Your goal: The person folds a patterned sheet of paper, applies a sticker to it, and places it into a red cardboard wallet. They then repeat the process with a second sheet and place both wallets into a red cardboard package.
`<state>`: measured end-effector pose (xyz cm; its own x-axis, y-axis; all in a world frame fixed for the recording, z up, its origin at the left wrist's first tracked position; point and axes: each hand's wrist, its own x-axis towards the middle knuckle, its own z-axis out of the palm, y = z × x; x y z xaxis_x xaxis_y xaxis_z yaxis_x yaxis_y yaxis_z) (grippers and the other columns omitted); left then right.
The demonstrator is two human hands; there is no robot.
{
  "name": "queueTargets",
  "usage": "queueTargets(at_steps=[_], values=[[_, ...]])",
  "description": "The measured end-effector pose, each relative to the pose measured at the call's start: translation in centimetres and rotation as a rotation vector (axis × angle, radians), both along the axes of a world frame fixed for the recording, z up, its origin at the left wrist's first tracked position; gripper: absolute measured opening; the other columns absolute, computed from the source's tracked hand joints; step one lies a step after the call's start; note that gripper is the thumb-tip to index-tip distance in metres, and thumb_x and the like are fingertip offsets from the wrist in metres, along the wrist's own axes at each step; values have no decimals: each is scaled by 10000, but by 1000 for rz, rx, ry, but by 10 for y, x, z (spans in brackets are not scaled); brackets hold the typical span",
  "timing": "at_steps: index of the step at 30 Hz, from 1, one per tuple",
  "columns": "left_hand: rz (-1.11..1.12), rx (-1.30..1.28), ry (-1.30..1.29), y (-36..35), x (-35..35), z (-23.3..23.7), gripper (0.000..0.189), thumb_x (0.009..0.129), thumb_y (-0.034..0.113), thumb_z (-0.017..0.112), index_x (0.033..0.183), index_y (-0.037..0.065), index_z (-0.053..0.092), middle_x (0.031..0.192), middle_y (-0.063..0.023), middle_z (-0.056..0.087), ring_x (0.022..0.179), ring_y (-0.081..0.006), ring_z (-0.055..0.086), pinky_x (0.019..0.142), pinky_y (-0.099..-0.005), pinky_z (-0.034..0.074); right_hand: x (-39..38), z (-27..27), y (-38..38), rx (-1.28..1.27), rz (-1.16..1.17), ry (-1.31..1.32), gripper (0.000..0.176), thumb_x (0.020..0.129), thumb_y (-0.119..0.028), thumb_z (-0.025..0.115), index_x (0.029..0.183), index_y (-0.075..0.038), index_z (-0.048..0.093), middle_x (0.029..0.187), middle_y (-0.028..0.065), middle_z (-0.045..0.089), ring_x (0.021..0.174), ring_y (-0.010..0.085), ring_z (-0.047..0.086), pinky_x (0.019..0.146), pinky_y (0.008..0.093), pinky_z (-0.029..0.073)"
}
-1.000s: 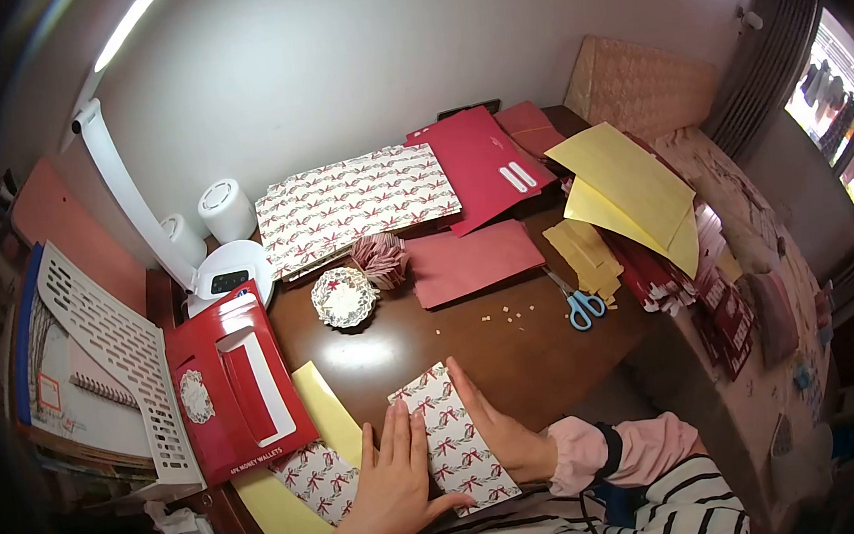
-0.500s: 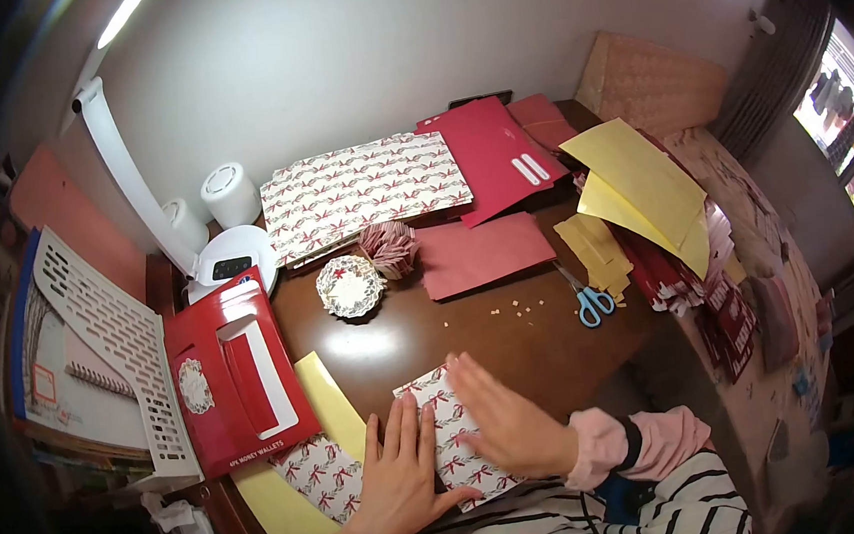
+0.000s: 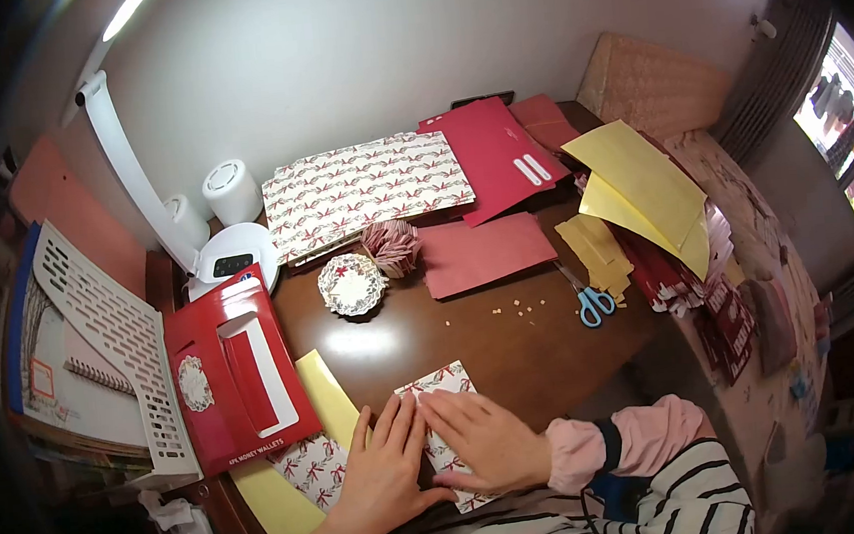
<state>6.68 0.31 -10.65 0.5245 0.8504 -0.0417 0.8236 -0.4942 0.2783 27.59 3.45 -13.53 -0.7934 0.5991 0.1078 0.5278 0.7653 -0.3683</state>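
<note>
A small folded piece of white paper printed with red bows (image 3: pixel 450 377) lies on the table close to my body. My left hand (image 3: pixel 388 466) rests flat along its left side, fingers stretched out. My right hand (image 3: pixel 489 443) lies flat on top of it, with its fingertips beside those of the left hand. Both hands are open and press on the paper without gripping it; much of the paper is hidden under them. To the left, another bow-printed sheet (image 3: pixel 313 469) lies over yellow paper (image 3: pixel 275 505).
A red money wallets packet (image 3: pixel 201 330) leans at the left by a desk lamp (image 3: pixel 134 170). Behind lie a stack of bow-printed sheets (image 3: pixel 371 191), a round stack of stickers (image 3: pixel 352 284) and dusty-red paper (image 3: pixel 486 254). Blue-handled scissors (image 3: pixel 596 306) lie at the right.
My right hand has moved left and slightly down across the bow-printed paper, coming up against my left hand. My left hand has stayed nearly in place.
</note>
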Motion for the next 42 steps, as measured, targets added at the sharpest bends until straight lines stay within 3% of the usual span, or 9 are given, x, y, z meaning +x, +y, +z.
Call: queueTargets(at_steps=[3, 5, 15, 27, 29, 31, 33, 35, 42], values=[[-16, 13, 2, 0, 0, 0, 1117, 648, 654, 808, 1406, -94, 474, 1513, -245, 418, 1461, -352, 343, 1191, -553, 239, 3, 5, 15, -157, 22, 12, 929, 950, -579, 510, 1482, 152, 294, 1541, 335, 314, 1484, 433, 253, 1229, 498, 173], [-23, 10, 8, 2, 0, 1, 1121, 649, 648, 812, 1415, -95, 467, 1518, -246, 410, 1456, -352, 351, 1197, -545, 234, 4, -2, 19, 44, 18, -12, 939, 947, -585, 514, 1491, 145, 281, 1558, 341, 277, 1481, 466, 233, 1228, 514, 163], [-32, 41, 45, 0, 5, 5, 1107, 694, 669, 760, 1392, -136, 463, 1495, -273, 423, 1450, -367, 351, 1214, -537, 204, 5, -8, 12, 26, 4, 65, 924, 950, -594, 497, 1504, 116, 290, 1580, 338, 236, 1487, 488, 199, 1229, 530, 142], [-40, 55, 113, -1, 7, 3, 1102, 704, 702, 733, 1379, -131, 479, 1501, -272, 418, 1462, -363, 333, 1218, -564, 167, 17, -9, -18, 19, 15, 43, 714, 1018, -416, 462, 1459, 134, 353, 1555, 299, 323, 1487, 441, 249, 1217, 537, 189], [-24, 28, 100, -3, 6, 3, 1134, 705, 728, 719, 1395, -133, 457, 1506, -276, 412, 1466, -362, 326, 1218, -569, 159, 29, -5, 0, -137, 136, 185, 607, 981, -299, 580, 1443, 64, 428, 1460, 275, 453, 1420, 419, 384, 1168, 504, 319], [-22, 27, 86, -3, 5, 2, 1146, 705, 736, 713, 1400, -135, 448, 1507, -279, 409, 1465, -364, 327, 1217, -572, 160, 42, 20, 25, -410, -175, 516, 374, 883, -129, 708, 1240, -35, 645, 1144, 188, 670, 1087, 323, 653, 945, 405, 513], [-18, 25, 71, -4, 5, 1, 1157, 706, 745, 707, 1406, -136, 438, 1509, -283, 406, 1465, -366, 328, 1216, -575, 161, 61, 28, 70, 92, -299, 425, 143, 839, -92, 739, 973, -43, 728, 965, 99, 718, 885, 312, 660, 796, 383, 529], [-18, 31, 78, -4, 5, 0, 1166, 704, 751, 703, 1406, -140, 435, 1507, -289, 403, 1463, -368, 331, 1213, -578, 165, 85, 30, 101, 237, -406, 278, 73, 841, -92, 737, 905, -58, 728, 889, 93, 667, 880, 301, 635, 767, 389, 512], [-19, 30, 89, -4, 5, -1, 1205, 684, 759, 722, 1417, -148, 417, 1520, -293, 381, 1469, -383, 321, 1211, -579, 159, 95, 28, 128, 119, -545, 35, 110, 842, -196, 726, 845, -96, 772, 899, 82, 693, 917, 288, 664, 788, 420, 532]])
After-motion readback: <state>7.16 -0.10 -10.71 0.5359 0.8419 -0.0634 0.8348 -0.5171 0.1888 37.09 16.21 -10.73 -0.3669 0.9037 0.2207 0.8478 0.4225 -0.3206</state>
